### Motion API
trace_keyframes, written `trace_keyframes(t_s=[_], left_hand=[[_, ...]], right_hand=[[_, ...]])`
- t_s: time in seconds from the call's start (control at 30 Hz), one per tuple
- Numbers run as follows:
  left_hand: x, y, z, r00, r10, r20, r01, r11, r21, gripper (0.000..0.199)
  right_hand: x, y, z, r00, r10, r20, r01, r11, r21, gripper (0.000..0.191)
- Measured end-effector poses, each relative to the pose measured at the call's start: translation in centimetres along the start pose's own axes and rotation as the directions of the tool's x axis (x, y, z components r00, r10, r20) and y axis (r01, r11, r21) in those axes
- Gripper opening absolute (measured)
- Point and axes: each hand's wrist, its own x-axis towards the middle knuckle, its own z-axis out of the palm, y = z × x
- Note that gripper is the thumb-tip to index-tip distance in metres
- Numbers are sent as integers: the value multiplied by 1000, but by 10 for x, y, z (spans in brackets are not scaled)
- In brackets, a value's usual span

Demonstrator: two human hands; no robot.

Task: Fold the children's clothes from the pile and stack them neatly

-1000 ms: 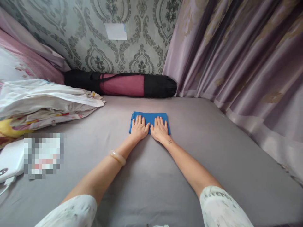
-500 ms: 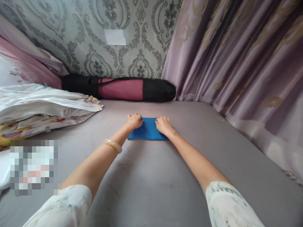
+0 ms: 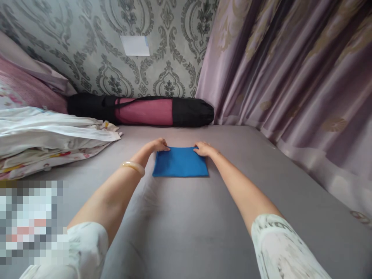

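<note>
A flat blue folded cloth (image 3: 181,162) lies on the grey bed sheet in front of me, its long sides running left to right. My left hand (image 3: 159,145) is closed at the cloth's far left corner, thumb on top and the other fingers mostly hidden behind the edge. At the far right corner, my right hand (image 3: 203,149) pinches the cloth in much the same way. A pale bangle (image 3: 133,167) circles my left forearm.
Against the patterned wall lies a long black and pink bag (image 3: 143,111). Rumpled white printed bedding (image 3: 55,131) is heaped at the left. Purple curtains (image 3: 279,69) hang down the right side. The grey sheet (image 3: 180,224) spreads around the cloth.
Both hands have shifted outward from the top of the cloth to its far corners, so more of its blue surface shows. The view has turned slightly right.
</note>
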Motion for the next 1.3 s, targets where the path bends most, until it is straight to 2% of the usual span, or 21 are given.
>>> trace_keyframes(t_s=[0.2, 0.33, 0.43, 0.6, 0.8, 0.9, 0.97, 1.07, 1.13, 1.23, 1.3], left_hand=[[-4, -3, 0, 998, 20, -58, -25, 996, -82, 42], [-14, -4, -7, 991, 107, -82, -117, 983, -140, 41], [-22, -6, -15, 984, 171, -50, -177, 964, -200, 44], [-40, -7, -27, 980, 197, -35, -199, 944, -263, 43], [-83, 6, -49, 962, 268, -57, -273, 930, -245, 39], [-105, 16, -63, 944, 316, -97, -329, 922, -204, 39], [-114, 22, -72, 929, 335, -155, -360, 917, -173, 39], [-119, 29, -83, 879, 390, -275, -434, 893, -121, 38], [-119, 34, -85, 820, 411, -399, -469, 881, -55, 36], [-123, 37, -75, 681, 405, -610, -424, 897, 122, 32], [-129, 33, -57, 599, 437, -671, -373, 894, 248, 32]], right_hand=[[12, 3, 3, 1000, 11, 11, -12, 998, 62, 35], [12, 3, 2, 1000, 3, -24, 0, 992, 125, 32], [5, 7, -5, 999, -35, -36, 41, 984, 174, 29], [-15, 15, -29, 986, -158, -54, 167, 937, 307, 33], [-51, 20, -64, 949, -315, 3, 251, 759, 600, 32], [-69, 19, -82, 926, -377, 13, 278, 705, 652, 28], [-77, 17, -93, 927, -374, -21, 302, 713, 633, 27], [-87, 14, -106, 927, -345, -143, 366, 763, 533, 24], [-92, 9, -110, 898, -340, -279, 432, 802, 413, 23], [-103, 0, -100, 797, -332, -505, 451, 883, 131, 25], [-113, -6, -83, 731, -347, -587, 387, 920, -62, 26]])
